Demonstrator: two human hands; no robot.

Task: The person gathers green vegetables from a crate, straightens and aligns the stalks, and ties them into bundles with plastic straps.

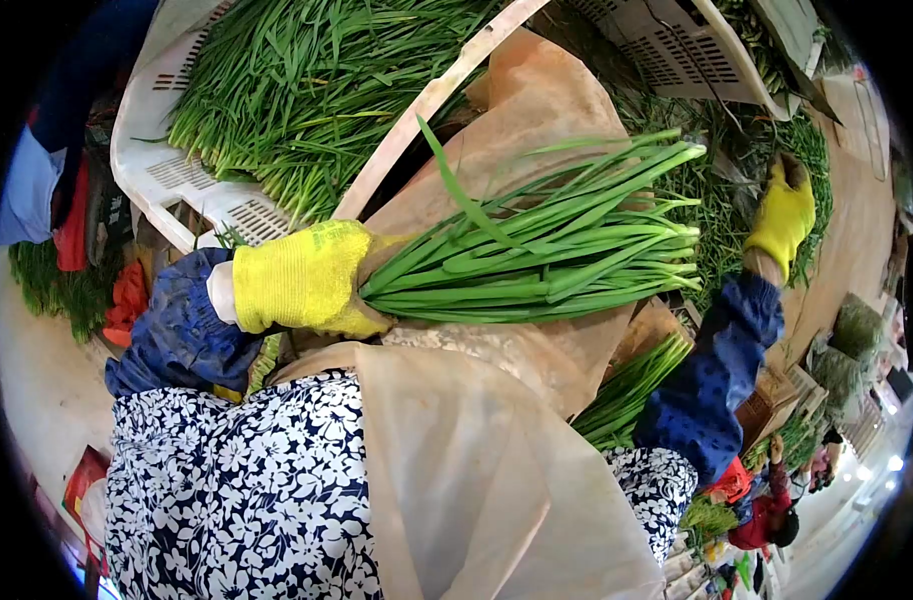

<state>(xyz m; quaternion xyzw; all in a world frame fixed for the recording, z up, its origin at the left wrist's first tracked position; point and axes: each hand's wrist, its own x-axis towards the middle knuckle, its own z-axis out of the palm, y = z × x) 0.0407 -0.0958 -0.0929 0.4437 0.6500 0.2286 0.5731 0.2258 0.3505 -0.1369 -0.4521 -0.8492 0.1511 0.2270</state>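
Note:
My left hand [302, 280], in a yellow work glove with a dirt-stained palm, is closed around the leafy end of a bunch of garlic chives [557, 240]. The bunch lies sideways across my apron-covered lap, its pale cut ends fanned out to the right. One long blade [462, 195] sticks up out of it. Off to the right, my right hand [782, 213], gloved the same way, is over a heap of loose green trimmings [717, 200]. Its dark fingertips look curled together; whatever they may hold is hidden.
A white slatted plastic crate [167, 190] at upper left holds many chives [327, 90]. Another pale crate [677, 50] stands at the top right. More chives [632, 395] lie beside my right arm. Other people, including one in red [772, 515], are at far lower right.

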